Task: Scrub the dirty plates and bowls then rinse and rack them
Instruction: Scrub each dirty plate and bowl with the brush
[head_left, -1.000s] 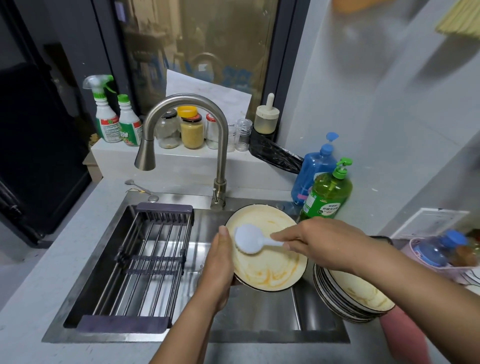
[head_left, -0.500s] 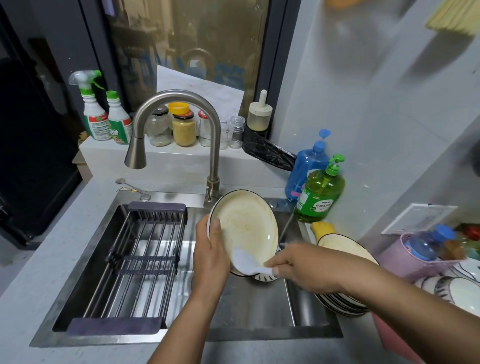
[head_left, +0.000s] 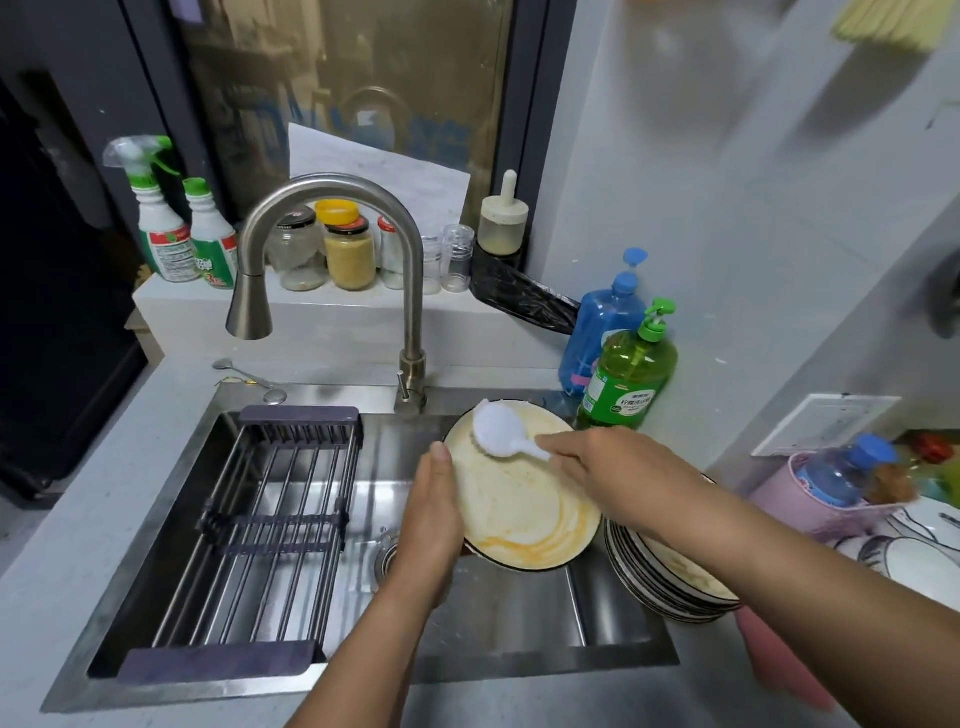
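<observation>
My left hand (head_left: 432, 514) grips the left rim of a cream plate (head_left: 524, 512) smeared with orange sauce, holding it tilted over the steel sink (head_left: 613, 660). My right hand (head_left: 618, 470) holds the handle of a white scrub brush (head_left: 500, 429), whose round head presses on the plate's upper edge. A stack of dirty dark-rimmed plates (head_left: 670, 587) sits at the sink's right edge, partly hidden under my right forearm. A dark wire drying rack (head_left: 265, 525) spans the sink's left half with nothing on it.
The curved steel faucet (head_left: 332, 249) stands behind the sink, no water running. Green (head_left: 631, 371) and blue (head_left: 605, 322) soap bottles stand by the back right corner. Jars and spray bottles line the ledge. A pink basket (head_left: 810, 506) and more white dishes (head_left: 914, 561) lie at right.
The brush moved from the plate's lower edge up to its top edge. The plate tipped back flatter and lower again, and the view shifted slightly.
</observation>
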